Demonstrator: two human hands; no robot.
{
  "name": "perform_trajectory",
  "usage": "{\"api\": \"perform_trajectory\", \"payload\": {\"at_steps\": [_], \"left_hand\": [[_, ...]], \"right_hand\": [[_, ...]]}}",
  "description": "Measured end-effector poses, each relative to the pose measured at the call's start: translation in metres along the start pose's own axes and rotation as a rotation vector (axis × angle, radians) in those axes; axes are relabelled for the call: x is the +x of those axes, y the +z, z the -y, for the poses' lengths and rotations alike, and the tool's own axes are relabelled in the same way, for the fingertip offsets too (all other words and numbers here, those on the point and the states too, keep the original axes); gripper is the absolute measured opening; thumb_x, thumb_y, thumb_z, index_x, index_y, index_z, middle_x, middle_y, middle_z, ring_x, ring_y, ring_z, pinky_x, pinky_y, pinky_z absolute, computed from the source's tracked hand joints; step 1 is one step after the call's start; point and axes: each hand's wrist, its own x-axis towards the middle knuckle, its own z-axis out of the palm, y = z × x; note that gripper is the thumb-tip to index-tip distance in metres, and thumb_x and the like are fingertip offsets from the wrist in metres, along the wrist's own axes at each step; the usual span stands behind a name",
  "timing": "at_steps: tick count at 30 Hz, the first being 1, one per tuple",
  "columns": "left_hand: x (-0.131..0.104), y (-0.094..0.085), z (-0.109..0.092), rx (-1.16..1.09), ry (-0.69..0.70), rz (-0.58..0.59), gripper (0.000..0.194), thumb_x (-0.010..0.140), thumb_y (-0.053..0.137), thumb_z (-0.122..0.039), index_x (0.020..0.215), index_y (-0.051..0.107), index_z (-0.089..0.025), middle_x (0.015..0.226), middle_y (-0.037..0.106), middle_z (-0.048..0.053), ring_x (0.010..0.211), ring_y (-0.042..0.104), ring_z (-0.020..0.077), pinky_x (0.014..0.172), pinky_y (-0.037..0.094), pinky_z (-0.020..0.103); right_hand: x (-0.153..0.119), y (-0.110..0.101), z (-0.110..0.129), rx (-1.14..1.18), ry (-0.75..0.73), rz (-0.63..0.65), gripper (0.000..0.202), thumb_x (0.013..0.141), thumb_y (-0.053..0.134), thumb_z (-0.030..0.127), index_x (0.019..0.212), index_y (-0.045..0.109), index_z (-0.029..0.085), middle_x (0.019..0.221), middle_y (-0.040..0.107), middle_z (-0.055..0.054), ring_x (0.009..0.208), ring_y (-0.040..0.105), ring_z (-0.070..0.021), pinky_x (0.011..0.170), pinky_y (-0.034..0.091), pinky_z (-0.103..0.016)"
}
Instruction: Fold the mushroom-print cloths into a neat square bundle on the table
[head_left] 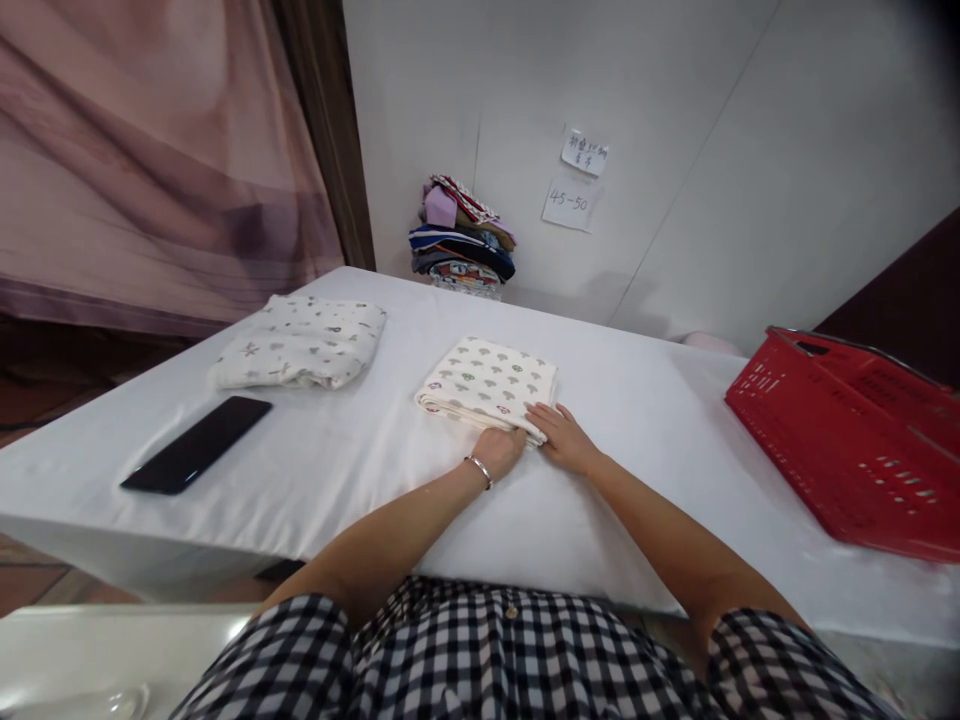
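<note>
A white cloth with small tree-like prints (489,378) lies folded into a flat rectangle on the white-covered table (637,390). At its near edge my left hand (500,452), with a silver bracelet at the wrist, has its fingers curled closed on the cloth's edge near the right corner. My right hand (562,435) rests on that same corner, fingers stretched out over the fabric. A second folded white cloth with grey prints (304,340) lies to the left, apart from both hands.
A black phone (197,445) lies on the table's left part. A red plastic basket (847,440) stands at the right. Against the wall at the back is a stack of folded clothes (461,240). Two paper notes (570,203) hang on the wall. A pink curtain hangs at the left.
</note>
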Motion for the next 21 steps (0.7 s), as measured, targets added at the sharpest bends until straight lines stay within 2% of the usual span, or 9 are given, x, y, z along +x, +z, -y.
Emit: {"api": "perform_trajectory", "payload": {"at_steps": [4, 7, 10, 13, 16, 19, 21], "left_hand": [[-0.008, -0.004, -0.001, -0.004, 0.031, -0.072, 0.027, 0.090, 0.034, -0.015, 0.100, 0.059, -0.013, 0.075, 0.066, 0.010, 0.069, 0.064, 0.0210, 0.062, 0.046, 0.032], [-0.017, -0.016, 0.002, -0.015, 0.119, -0.215, 0.025, 0.090, 0.035, -0.016, 0.092, 0.059, -0.016, 0.080, 0.064, 0.008, 0.076, 0.061, 0.0193, 0.068, 0.043, 0.033], [-0.020, -0.027, 0.012, -0.018, 0.101, -0.339, 0.021, 0.090, 0.038, -0.018, 0.091, 0.059, -0.018, 0.089, 0.062, 0.007, 0.088, 0.056, 0.0202, 0.076, 0.040, 0.035], [-0.019, -0.030, 0.023, -0.056, 0.020, -0.368, 0.017, 0.089, 0.043, -0.020, 0.093, 0.059, -0.020, 0.093, 0.062, 0.006, 0.092, 0.052, 0.0203, 0.079, 0.037, 0.036], [-0.017, -0.026, 0.029, -0.099, -0.001, -0.351, 0.014, 0.087, 0.047, -0.021, 0.090, 0.061, -0.020, 0.089, 0.062, 0.004, 0.088, 0.051, 0.0194, 0.080, 0.036, 0.037], [-0.017, -0.023, 0.029, -0.139, 0.005, -0.373, 0.014, 0.085, 0.049, -0.022, 0.088, 0.062, -0.020, 0.086, 0.061, 0.005, 0.087, 0.051, 0.0193, 0.084, 0.036, 0.038], [-0.016, -0.022, 0.028, -0.167, -0.005, -0.386, 0.013, 0.082, 0.050, -0.021, 0.085, 0.063, -0.019, 0.084, 0.061, 0.005, 0.086, 0.051, 0.0194, 0.084, 0.037, 0.038]], "right_hand": [[0.000, 0.001, -0.001, -0.010, -0.004, 0.012, 0.067, 0.072, 0.044, 0.010, 0.138, 0.037, 0.018, 0.146, 0.033, -0.007, 0.136, 0.024, -0.0203, 0.110, 0.013, -0.045], [-0.002, 0.005, -0.001, -0.016, 0.000, -0.002, 0.068, 0.071, 0.042, 0.010, 0.139, 0.037, 0.019, 0.147, 0.031, -0.006, 0.137, 0.022, -0.0195, 0.110, 0.014, -0.044], [-0.003, 0.007, 0.000, -0.012, 0.019, 0.004, 0.070, 0.071, 0.041, 0.009, 0.139, 0.036, 0.019, 0.148, 0.029, -0.006, 0.137, 0.020, -0.0194, 0.111, 0.014, -0.044], [-0.003, 0.001, 0.002, 0.039, 0.057, 0.060, 0.071, 0.070, 0.039, 0.006, 0.139, 0.036, 0.020, 0.148, 0.028, -0.005, 0.138, 0.020, -0.0194, 0.111, 0.013, -0.046], [0.005, -0.019, 0.010, 0.173, 0.118, 0.091, 0.070, 0.070, 0.037, 0.004, 0.136, 0.041, 0.023, 0.146, 0.032, -0.004, 0.137, 0.022, -0.0201, 0.110, 0.013, -0.050], [0.026, -0.042, 0.029, 0.327, 0.077, -0.068, 0.060, 0.078, 0.037, 0.011, 0.136, 0.041, 0.027, 0.146, 0.033, -0.002, 0.137, 0.022, -0.0203, 0.111, 0.014, -0.048], [0.044, -0.047, 0.041, 0.358, 0.046, -0.163, 0.053, 0.086, 0.036, 0.023, 0.139, 0.035, 0.028, 0.148, 0.029, -0.001, 0.138, 0.019, -0.0205, 0.112, 0.013, -0.047]]}}
